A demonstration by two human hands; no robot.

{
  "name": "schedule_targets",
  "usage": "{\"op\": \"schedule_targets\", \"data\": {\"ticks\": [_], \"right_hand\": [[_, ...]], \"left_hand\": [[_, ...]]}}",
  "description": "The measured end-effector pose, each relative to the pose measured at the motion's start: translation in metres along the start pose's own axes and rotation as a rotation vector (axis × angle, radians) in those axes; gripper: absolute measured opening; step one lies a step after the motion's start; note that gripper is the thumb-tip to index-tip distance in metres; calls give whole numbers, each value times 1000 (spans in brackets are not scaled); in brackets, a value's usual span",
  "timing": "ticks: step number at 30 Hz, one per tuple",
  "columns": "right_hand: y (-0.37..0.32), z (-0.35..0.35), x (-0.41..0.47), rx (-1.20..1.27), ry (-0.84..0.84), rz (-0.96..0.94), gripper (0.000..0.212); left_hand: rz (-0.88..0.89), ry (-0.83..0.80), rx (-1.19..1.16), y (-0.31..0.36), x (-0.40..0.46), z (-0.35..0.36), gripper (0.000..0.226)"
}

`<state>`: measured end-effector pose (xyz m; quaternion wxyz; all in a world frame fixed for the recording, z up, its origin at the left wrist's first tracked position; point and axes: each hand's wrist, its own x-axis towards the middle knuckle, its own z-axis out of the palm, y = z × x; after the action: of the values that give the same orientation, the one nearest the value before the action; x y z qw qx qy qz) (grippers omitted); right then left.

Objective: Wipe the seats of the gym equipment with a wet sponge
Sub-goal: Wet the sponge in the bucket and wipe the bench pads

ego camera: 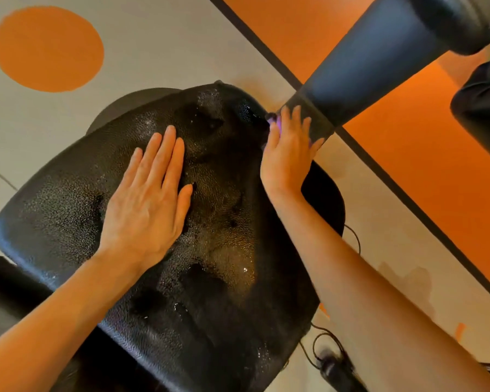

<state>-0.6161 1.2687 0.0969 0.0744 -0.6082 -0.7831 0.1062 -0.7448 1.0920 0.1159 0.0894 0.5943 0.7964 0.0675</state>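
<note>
The right hand (287,154) apparently grips a purple sponge (272,124) at the wet black textured seat's (215,278) far-right edge; the left hand (147,205) lies flat, fingers released, on the centre.

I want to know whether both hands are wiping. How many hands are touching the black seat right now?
2. The left hand lies flat and open on the middle of the wet seat. The right hand presses a mostly hidden purple sponge against the seat's far right edge.
</note>
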Motion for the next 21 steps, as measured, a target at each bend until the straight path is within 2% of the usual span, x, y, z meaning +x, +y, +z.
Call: {"op": "schedule_targets", "data": {"ticks": [2, 5, 7, 10, 12, 15, 17, 19, 21], "right_hand": [[-9, 3, -39, 60, 15, -63, 46], [-9, -11, -128, 68, -150, -347, 50], [2, -7, -102, 20, -130, -421, 50], [-7, 0, -7, -15, -25, -123, 46], [-19, 6, -7, 14, -11, -17, 46], [-28, -3, -101, 103, -71, -271, 49], [-16, -7, -126, 94, -141, -403, 51], [-13, -2, -82, 73, -86, -371, 49], [-20, 5, -20, 53, 21, -158, 45]], "left_hand": [[-9, -5, -3, 1, 1, 1, 64], [-31, -13, -1, 1, 0, 1, 64], [-29, -19, 3, 1, 0, 0, 64], [-21, -22, 5, 0, 0, 0, 65], [-18, -23, -1, 0, 0, 0, 64], [-20, -3, -25, 0, 0, 0, 64], [-12, 5, -39, -1, -1, 0, 63], [-5, 11, -42, -1, -1, 1, 63], [-2, 13, -36, -1, -2, 1, 63]]}}
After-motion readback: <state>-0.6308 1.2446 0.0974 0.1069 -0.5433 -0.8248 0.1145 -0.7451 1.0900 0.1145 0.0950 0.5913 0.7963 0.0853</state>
